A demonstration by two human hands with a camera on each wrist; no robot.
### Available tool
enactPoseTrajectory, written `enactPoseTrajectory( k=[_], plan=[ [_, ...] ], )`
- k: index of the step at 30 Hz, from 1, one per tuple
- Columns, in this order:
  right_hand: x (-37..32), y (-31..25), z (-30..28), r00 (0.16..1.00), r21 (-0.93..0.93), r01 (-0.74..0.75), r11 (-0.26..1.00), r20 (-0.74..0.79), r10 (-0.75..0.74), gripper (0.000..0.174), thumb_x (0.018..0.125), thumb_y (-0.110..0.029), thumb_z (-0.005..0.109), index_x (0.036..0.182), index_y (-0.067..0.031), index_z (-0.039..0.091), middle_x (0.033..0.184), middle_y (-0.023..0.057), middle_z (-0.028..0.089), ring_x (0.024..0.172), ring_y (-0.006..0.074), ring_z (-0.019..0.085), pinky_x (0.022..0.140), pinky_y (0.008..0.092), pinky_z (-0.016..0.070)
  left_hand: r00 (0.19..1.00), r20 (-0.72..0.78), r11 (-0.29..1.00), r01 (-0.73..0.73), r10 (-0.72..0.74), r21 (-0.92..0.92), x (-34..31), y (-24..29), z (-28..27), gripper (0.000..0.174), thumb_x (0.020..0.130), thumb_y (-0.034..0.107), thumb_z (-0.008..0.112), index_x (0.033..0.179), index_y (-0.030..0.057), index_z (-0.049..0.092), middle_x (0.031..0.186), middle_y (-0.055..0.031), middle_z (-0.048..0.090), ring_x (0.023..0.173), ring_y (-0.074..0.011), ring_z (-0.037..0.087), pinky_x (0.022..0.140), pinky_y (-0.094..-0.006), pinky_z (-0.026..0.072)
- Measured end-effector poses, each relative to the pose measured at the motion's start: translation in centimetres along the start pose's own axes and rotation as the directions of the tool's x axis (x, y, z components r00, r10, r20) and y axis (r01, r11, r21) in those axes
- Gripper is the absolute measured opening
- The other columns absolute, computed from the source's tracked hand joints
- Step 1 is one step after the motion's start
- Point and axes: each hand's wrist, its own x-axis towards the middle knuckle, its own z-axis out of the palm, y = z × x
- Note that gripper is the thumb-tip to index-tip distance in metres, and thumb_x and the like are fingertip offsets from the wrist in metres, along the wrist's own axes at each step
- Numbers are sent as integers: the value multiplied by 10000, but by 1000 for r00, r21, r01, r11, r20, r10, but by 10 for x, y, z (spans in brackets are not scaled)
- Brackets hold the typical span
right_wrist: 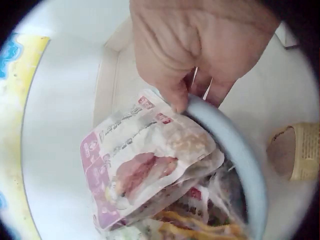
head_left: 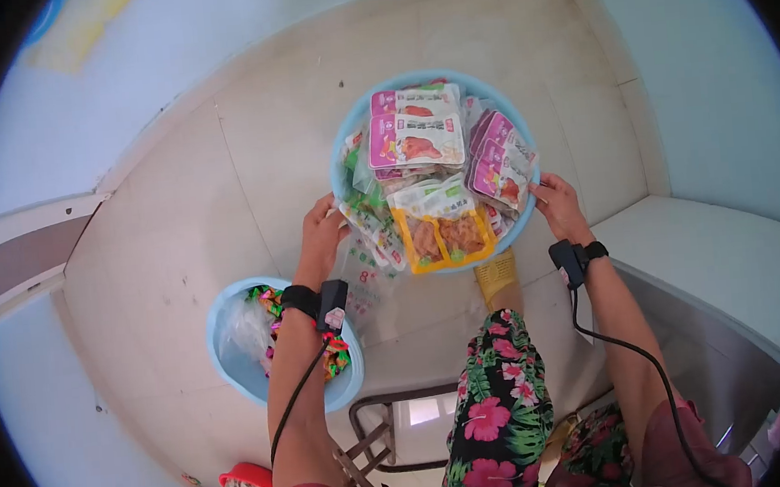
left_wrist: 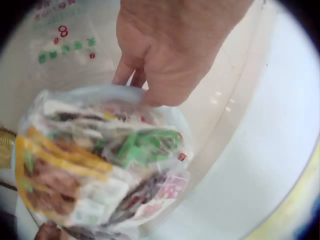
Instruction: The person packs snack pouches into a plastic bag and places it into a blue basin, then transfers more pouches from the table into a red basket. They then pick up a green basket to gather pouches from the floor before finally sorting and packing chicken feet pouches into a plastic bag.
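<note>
A round light-blue basin [head_left: 523, 116] is heaped with sealed snack packets. Purple-and-white packets [head_left: 417, 141] lie stacked on top, with more purple ones [head_left: 500, 169] leaning at the right rim. A yellow-edged packet [head_left: 444, 230] showing brown food lies at the near side. My left hand [head_left: 321, 240] grips the basin's left rim, its fingers outside and below the edge in the left wrist view. On the opposite side my right hand [head_left: 559, 204] holds the rim, thumb over the top and fingers underneath in the right wrist view.
A smaller blue basin [head_left: 224, 348] with wrapped sweets and a clear bag stands at the left. Behind my arms is a folding stool [head_left: 378, 437]. A printed plastic bag [head_left: 364, 282] lies on the tiled floor. At the right is a white cabinet [head_left: 693, 247]; a red bowl [head_left: 248, 479] sits lower left.
</note>
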Motion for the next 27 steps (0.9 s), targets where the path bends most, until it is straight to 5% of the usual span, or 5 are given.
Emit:
enactPoseTrajectory(
  k=[8, 12, 14, 19, 27],
  plan=[
    [5, -4, -4, 993, 20, -112, 993, 32, 112, 345, 995, -126, 576, 1306, 22, 569, 1236, 92, 646, 1134, 186, 613, 981, 354, 515, 995, -104, 951, -26, -7, -307, -14, 9, 22, 395, 962, 39, 540, 1354, -10, 552, 1242, -85, 647, 1095, -211, 632, 929, -359, 510],
    [-48, 5, 5, 1000, -89, -19, 996, 15, 20, 410, 1005, -192, 590, 1361, 4, 532, 1285, 101, 630, 1215, 197, 594, 1020, 354, 497, 896, -281, 829, -148, 343, 540, -30, -110, -7, 334, 1009, 224, 553, 1276, 24, 564, 1210, -96, 639, 1117, -275, 606, 958, -399, 480],
    [-88, 12, 12, 999, -109, -18, 994, -34, 15, 433, 1015, -195, 596, 1386, 9, 506, 1306, 130, 619, 1208, 215, 604, 1025, 361, 503, 935, -332, 768, -124, -121, -629, -81, -88, 53, 513, 1039, 487, 480, 1316, 56, 504, 1310, -148, 570, 1231, -311, 543, 1047, -492, 444],
    [-193, 44, 2, 989, -131, -145, 981, -43, 140, 404, 1027, -228, 594, 1341, 20, 531, 1248, 142, 651, 1104, 215, 657, 983, 343, 530, 992, 60, 557, 111, -109, -823, -119, -104, 119, 649, 1032, 535, 462, 1504, 101, 361, 1500, -148, 406, 1416, -311, 388, 1086, -574, 430],
    [-277, 71, -55, 993, -207, -115, 972, -15, 114, 362, 1029, -262, 607, 1293, -16, 585, 1162, 108, 687, 978, 168, 677, 875, 321, 560, 997, -14, 603, 35, -75, -797, -93, -89, 125, 626, 1006, 472, 507, 1511, 128, 376, 1503, -136, 418, 1398, -318, 420, 1119, -594, 400]
  ],
)
